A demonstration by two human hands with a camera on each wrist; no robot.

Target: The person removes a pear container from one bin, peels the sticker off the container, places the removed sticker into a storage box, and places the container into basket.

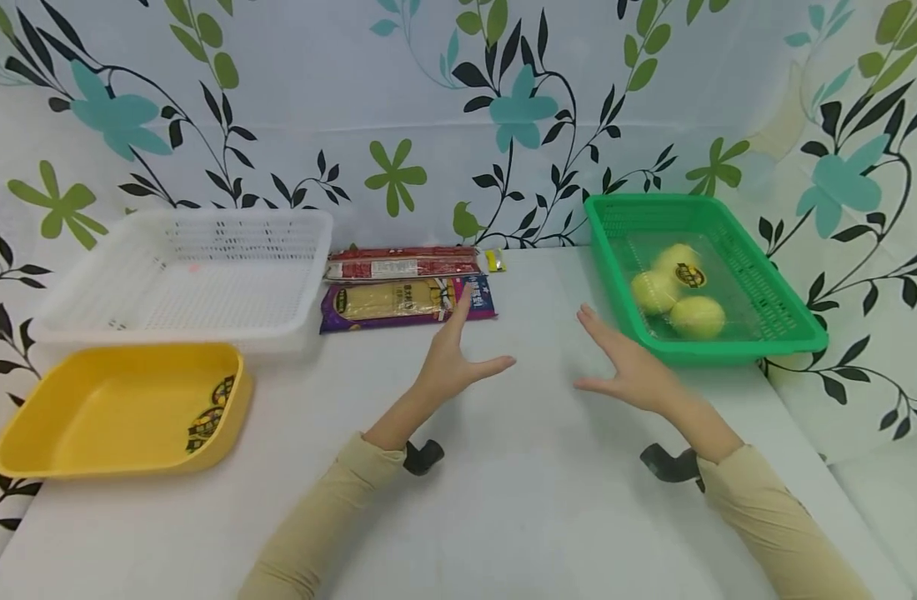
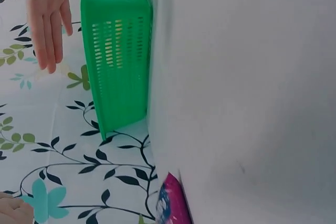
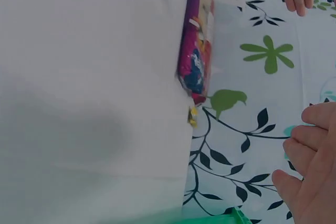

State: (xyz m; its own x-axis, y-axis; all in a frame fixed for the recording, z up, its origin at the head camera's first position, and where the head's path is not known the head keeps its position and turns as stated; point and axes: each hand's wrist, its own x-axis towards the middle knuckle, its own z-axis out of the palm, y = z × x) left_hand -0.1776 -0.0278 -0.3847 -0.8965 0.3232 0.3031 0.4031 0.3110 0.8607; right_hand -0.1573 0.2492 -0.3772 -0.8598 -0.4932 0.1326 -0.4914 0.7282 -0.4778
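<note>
Both empty: left hand (image 1: 453, 360) and right hand (image 1: 629, 367) spread flat-fingered above the desk (image 1: 503, 500). Nearest, purple snack packet (image 1: 406, 302): probably light, crinkly, slippery; best pinched at an edge seam.

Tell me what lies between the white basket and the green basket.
In the head view, two flat snack packets, red and purple, a small yellow item, then bare table lie between them.
</note>
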